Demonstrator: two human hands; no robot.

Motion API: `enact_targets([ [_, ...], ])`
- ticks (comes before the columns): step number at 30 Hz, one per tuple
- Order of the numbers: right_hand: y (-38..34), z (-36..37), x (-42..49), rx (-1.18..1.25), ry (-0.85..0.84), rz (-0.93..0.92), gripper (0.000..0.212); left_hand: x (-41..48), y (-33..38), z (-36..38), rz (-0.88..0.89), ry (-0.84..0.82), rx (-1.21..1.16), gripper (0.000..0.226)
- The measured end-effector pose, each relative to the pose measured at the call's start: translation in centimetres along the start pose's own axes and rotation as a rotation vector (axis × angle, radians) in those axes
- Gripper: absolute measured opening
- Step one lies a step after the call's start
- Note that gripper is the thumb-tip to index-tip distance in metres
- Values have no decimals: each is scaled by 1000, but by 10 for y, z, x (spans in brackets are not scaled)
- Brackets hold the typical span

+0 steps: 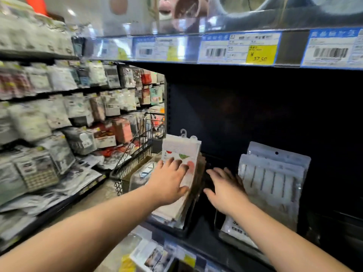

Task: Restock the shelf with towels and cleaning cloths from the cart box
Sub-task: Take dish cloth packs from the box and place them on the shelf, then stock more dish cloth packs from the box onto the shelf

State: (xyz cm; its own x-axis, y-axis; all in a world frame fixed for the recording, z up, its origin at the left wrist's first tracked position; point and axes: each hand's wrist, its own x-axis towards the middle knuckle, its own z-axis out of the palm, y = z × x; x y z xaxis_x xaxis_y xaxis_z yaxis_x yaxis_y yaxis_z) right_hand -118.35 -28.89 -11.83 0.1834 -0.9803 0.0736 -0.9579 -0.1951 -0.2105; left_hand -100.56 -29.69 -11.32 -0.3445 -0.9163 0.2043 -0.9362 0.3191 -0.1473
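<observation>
A wire cart (pixel 135 154) with a cardboard box (pixel 144 163) is seen at the left, beside the dark shelf (pixel 206 238). The left hand (pixel 169 181) is pressed flat, fingers spread, against a leaning stack of flat cloth packs (pixel 182 150) with hanger hooks; the right hand (pixel 225 189), open, is laid against glossy white ribbed pouches (pixel 275 179). Above, a yellow price tag (pixel 260 54) is read as ¥37.50.

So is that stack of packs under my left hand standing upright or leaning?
Leaning: the stack of packs tilts back, hang hooks up, with the left hand flat on its front.
</observation>
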Motion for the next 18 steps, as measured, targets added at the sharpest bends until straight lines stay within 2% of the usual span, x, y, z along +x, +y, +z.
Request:
enact_targets([
  [7,-95,18,11,-30,44,-190,57,-56,-82,22,-137,-53,-59,66],
  [10,-149,34,23,-41,19,-218,56,-85,-126,30,-179,-59,-75,64],
  [14,-239,67,41,-76,-35,-260,55,-141,-210,44,-254,-77,-115,63],
  [18,-329,106,57,-68,-90,-300,56,-201,-303,61,-378,-173,-86,68],
])
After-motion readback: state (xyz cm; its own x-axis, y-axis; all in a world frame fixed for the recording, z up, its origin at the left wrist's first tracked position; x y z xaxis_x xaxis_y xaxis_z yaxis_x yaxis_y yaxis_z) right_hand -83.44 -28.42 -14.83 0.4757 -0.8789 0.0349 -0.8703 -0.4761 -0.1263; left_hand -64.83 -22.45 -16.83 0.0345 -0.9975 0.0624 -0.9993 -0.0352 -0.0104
